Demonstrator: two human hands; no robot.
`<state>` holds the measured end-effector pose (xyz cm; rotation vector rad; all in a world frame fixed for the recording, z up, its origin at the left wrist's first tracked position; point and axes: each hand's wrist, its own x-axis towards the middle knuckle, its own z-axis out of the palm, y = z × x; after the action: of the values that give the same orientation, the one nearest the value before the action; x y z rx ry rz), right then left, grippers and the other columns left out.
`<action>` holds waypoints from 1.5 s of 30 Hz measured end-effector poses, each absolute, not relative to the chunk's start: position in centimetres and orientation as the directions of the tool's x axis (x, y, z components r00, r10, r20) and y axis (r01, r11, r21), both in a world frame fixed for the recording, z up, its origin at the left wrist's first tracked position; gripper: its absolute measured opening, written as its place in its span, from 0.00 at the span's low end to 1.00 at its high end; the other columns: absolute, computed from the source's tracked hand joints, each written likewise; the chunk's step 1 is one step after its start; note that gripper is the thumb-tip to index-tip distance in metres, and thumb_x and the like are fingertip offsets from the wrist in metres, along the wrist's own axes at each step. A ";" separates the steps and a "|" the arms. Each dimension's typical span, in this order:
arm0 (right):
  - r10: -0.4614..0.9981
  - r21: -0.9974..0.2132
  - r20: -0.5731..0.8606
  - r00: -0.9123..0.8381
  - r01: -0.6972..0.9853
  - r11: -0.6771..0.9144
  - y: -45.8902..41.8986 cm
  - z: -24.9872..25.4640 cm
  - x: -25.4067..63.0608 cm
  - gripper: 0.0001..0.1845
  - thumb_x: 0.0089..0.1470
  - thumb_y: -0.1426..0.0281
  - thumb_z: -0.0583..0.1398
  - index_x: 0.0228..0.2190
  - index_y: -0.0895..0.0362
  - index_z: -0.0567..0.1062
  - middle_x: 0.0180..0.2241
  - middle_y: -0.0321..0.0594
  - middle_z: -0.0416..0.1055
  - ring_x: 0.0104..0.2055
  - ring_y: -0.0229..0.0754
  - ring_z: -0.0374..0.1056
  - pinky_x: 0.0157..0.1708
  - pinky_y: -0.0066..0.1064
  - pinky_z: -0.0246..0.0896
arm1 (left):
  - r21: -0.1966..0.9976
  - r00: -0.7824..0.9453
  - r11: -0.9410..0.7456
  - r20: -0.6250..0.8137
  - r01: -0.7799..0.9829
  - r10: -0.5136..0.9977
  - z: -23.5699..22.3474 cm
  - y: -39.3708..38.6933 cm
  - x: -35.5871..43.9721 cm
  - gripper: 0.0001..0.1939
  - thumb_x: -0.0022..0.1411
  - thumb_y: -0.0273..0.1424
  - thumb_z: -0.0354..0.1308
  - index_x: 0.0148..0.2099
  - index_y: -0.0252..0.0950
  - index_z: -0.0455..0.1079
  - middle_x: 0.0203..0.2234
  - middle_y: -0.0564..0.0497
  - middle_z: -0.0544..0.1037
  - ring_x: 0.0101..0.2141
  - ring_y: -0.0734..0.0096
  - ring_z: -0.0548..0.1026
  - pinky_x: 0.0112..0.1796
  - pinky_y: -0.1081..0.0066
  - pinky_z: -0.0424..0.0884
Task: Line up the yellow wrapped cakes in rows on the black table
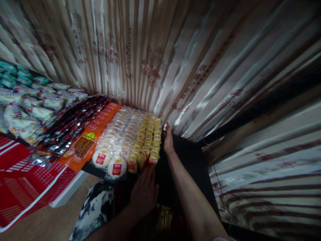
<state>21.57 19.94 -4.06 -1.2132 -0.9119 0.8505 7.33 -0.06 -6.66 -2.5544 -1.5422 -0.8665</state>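
Observation:
Rows of small yellow-wrapped snack packs (149, 134) stand on a black shelf (187, 157), and one pack at the front is tilted. My left hand (144, 187) is at the near end of these rows, its fingers stretched out flat against the front packs. Along their right side stands my right hand (168, 140), palm turned toward the packs with the fingers extended; whether it touches them I cannot tell. Left of the yellow packs lie two rows of clear-wrapped round rice crackers (117, 165).
An orange packet of brown sticks (82, 147), dark shiny packets (75, 117), white snack bags (37, 113) and green bags (15, 75) continue leftward. A red basket (22, 180) is at lower left. Printed plastic curtain (140, 57) hangs behind; a dark bar (250, 110) slants at right.

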 end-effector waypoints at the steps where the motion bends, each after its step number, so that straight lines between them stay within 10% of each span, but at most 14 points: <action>1: 0.890 -0.982 0.127 0.437 -0.068 0.174 18.7 -4.0 21.5 0.34 0.54 0.47 0.47 0.55 0.54 0.64 0.59 0.38 0.57 0.63 0.42 0.50 0.60 0.41 0.46 | 0.248 0.359 -0.512 0.473 0.822 0.805 -6.7 -0.1 7.3 0.27 0.65 0.33 0.43 0.63 0.27 0.51 0.59 0.42 0.61 0.59 0.61 0.59 0.53 0.64 0.64; 23: 0.916 -0.864 0.265 0.300 0.495 0.088 4.2 -6.5 18.2 0.32 0.52 0.55 0.55 0.56 0.56 0.63 0.55 0.46 0.63 0.57 0.46 0.58 0.59 0.42 0.50 | 0.340 0.147 -0.373 0.538 0.863 0.830 -6.8 -1.2 4.5 0.22 0.62 0.21 0.40 0.59 0.24 0.55 0.55 0.34 0.65 0.56 0.57 0.63 0.51 0.57 0.66; 35: 0.916 -0.837 0.272 0.296 0.542 0.074 4.3 -6.5 18.2 0.30 0.52 0.55 0.54 0.53 0.60 0.67 0.53 0.48 0.66 0.56 0.46 0.60 0.57 0.42 0.53 | 0.343 0.069 -0.317 0.574 0.885 0.816 -6.1 0.3 6.3 0.31 0.62 0.19 0.37 0.66 0.25 0.38 0.58 0.31 0.61 0.59 0.55 0.59 0.52 0.59 0.66; 45: 0.914 -0.787 0.298 0.277 0.613 0.071 4.3 -6.7 18.2 0.29 0.54 0.56 0.52 0.52 0.59 0.67 0.53 0.47 0.66 0.55 0.46 0.61 0.56 0.41 0.54 | 0.262 0.009 -0.097 0.318 0.960 0.948 -1.5 2.4 6.2 0.24 0.65 0.27 0.45 0.62 0.30 0.53 0.53 0.37 0.67 0.42 0.63 0.75 0.32 0.72 0.75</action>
<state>18.21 4.28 -6.68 -1.6342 -1.4281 0.4139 6.24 2.39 -1.53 -2.2107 -2.0917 -0.6543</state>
